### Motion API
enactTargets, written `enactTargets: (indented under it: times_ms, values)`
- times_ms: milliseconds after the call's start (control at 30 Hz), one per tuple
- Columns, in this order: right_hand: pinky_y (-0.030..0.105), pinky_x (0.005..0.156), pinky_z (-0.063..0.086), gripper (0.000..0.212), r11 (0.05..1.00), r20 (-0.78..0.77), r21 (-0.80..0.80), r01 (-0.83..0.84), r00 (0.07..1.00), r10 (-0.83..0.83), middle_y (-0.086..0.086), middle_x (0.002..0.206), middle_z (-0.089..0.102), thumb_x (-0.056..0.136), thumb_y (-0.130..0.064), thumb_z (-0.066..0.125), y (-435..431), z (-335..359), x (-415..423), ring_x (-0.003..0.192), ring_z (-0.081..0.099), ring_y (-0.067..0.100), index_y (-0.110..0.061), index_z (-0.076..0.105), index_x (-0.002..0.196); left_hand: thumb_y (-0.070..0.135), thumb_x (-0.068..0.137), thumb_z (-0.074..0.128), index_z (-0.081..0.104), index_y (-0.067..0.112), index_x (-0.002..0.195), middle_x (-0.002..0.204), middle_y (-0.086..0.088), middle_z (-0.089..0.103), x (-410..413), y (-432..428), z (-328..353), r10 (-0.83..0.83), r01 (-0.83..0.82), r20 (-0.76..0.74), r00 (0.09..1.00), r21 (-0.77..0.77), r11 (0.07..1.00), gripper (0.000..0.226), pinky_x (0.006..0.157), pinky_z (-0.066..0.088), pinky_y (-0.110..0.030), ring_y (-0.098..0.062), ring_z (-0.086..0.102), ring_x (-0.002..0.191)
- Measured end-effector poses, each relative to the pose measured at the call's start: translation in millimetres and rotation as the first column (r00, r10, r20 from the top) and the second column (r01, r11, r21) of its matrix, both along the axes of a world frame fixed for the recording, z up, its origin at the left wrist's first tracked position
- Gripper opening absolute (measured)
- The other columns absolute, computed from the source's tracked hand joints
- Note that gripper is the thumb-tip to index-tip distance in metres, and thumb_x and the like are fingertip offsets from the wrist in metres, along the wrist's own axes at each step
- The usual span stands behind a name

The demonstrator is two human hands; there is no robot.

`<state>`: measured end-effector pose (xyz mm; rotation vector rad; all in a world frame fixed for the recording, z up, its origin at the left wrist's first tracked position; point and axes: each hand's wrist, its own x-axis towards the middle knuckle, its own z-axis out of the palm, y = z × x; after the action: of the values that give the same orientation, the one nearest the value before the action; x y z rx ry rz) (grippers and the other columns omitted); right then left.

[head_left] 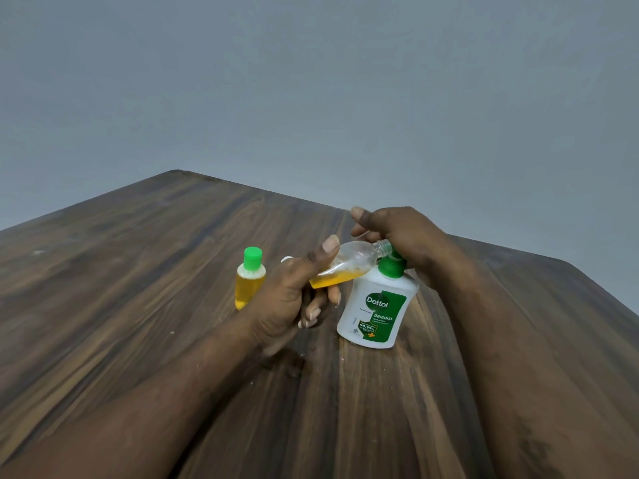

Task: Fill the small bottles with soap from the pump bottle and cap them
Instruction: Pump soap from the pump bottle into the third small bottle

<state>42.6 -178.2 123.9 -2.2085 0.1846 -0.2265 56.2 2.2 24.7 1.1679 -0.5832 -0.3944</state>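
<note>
A white pump bottle (377,305) with a green label and green pump stands on the wooden table (138,271). My right hand (404,236) rests on top of the pump head and covers it. My left hand (294,295) grips a small clear bottle (349,264), tilted almost flat, its open neck at the pump's nozzle. Yellow soap lies along its lower side, filling it partly. A second small bottle (249,278), full of yellow soap and closed with a green cap, stands upright left of my left hand.
A small white object (286,260) peeks out behind my left hand; I cannot tell what it is. The table's far edge runs just behind my right hand, with a plain grey wall beyond.
</note>
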Motion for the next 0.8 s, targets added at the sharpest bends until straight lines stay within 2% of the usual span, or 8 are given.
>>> enactTargets:
  times_ms: [100, 167, 267, 367, 467, 567, 700, 800]
  values:
    - [0.020, 0.056, 0.046, 0.043, 1.000, -0.019, -0.003, -0.015, 1.000, 0.015, -0.001, 0.092, 0.073, 0.099, -0.050, 0.063, 1, -2, -1, 0.069, 0.067, 0.009, -0.010, 0.078, 0.101, 0.071, 0.082, 0.062, 0.064, 0.005, 0.058, 0.045, -0.010, 0.038, -1, 1, 0, 0.010, -0.011, 0.009, 1.000, 0.024, 1.000, 0.070, 0.041, 0.029, -0.023, -0.014, 0.034, 0.033]
    - [0.023, 0.060, 0.045, 0.041, 1.000, 0.002, -0.010, -0.003, 1.000, 0.003, -0.001, 0.091, 0.074, 0.099, -0.049, 0.063, 1, -2, -1, 0.070, 0.067, 0.009, -0.011, 0.078, 0.099, 0.064, 0.093, 0.058, 0.062, 0.004, 0.063, 0.045, -0.010, 0.041, -1, 0, -1, 0.022, -0.023, 0.009, 1.000, 0.021, 1.000, 0.068, 0.040, 0.031, -0.022, -0.012, 0.037, 0.034]
    - [0.030, 0.072, 0.050, 0.042, 1.000, 0.058, 0.010, 0.007, 0.998, -0.007, -0.001, 0.086, 0.078, 0.098, -0.052, 0.065, 0, -1, 0, 0.076, 0.070, 0.015, -0.012, 0.078, 0.093, 0.033, 0.110, 0.042, 0.054, -0.001, 0.085, 0.048, 0.005, 0.053, 8, -3, -8, 0.092, -0.091, -0.022, 0.996, 0.031, 0.995, 0.043, 0.042, 0.039, -0.017, -0.005, 0.049, 0.038]
    - [0.036, 0.082, 0.055, 0.050, 1.000, 0.124, 0.026, 0.002, 0.992, -0.005, -0.002, 0.083, 0.080, 0.096, -0.059, 0.064, -1, 4, -1, 0.080, 0.074, 0.017, -0.011, 0.077, 0.094, 0.027, 0.110, 0.041, 0.054, -0.006, 0.103, 0.051, 0.009, 0.056, 13, -7, -13, 0.094, -0.091, -0.046, 0.995, 0.046, 0.995, 0.037, 0.045, 0.042, -0.016, -0.005, 0.053, 0.042]
    - [0.039, 0.083, 0.057, 0.059, 0.999, 0.178, 0.046, -0.004, 0.984, -0.004, 0.000, 0.084, 0.080, 0.094, -0.069, 0.059, -2, 10, -3, 0.083, 0.076, 0.020, -0.013, 0.076, 0.097, 0.031, 0.109, 0.045, 0.054, -0.004, 0.101, 0.052, 0.009, 0.061, 9, -9, -9, 0.047, -0.047, -0.058, 0.997, 0.002, 0.999, 0.037, 0.046, 0.046, -0.015, -0.003, 0.059, 0.044]
    - [0.033, 0.073, 0.055, 0.061, 0.994, 0.236, 0.097, 0.043, 0.970, -0.065, 0.000, 0.083, 0.080, 0.093, -0.071, 0.057, -1, 11, -2, 0.074, 0.076, 0.017, -0.013, 0.074, 0.100, 0.032, 0.109, 0.045, 0.055, -0.001, 0.097, 0.051, 0.010, 0.061, 6, -9, -5, 0.045, -0.045, -0.060, 0.997, 0.003, 0.999, 0.037, 0.046, 0.044, -0.013, -0.003, 0.058, 0.044]
    - [0.034, 0.073, 0.055, 0.053, 0.993, 0.162, 0.112, 0.041, 0.985, -0.059, 0.001, 0.084, 0.080, 0.089, -0.055, 0.074, -2, 4, 3, 0.074, 0.073, 0.017, -0.005, 0.069, 0.105, 0.031, 0.109, 0.041, 0.056, 0.004, 0.085, 0.047, 0.011, 0.059, -2, -6, 2, 0.042, -0.042, -0.036, 0.998, -0.002, 0.999, 0.039, 0.044, 0.042, -0.011, -0.002, 0.057, 0.040]
    - [0.033, 0.070, 0.052, 0.035, 0.994, 0.066, 0.110, 0.000, 0.998, -0.007, 0.000, 0.081, 0.079, 0.089, -0.043, 0.079, -4, -2, 4, 0.071, 0.069, 0.016, -0.010, 0.069, 0.095, 0.055, 0.101, 0.054, 0.061, 0.001, 0.069, 0.041, -0.002, 0.047, -7, -2, 7, 0.022, -0.022, -0.014, 1.000, -0.019, 1.000, 0.063, 0.039, 0.036, -0.019, -0.009, 0.043, 0.032]
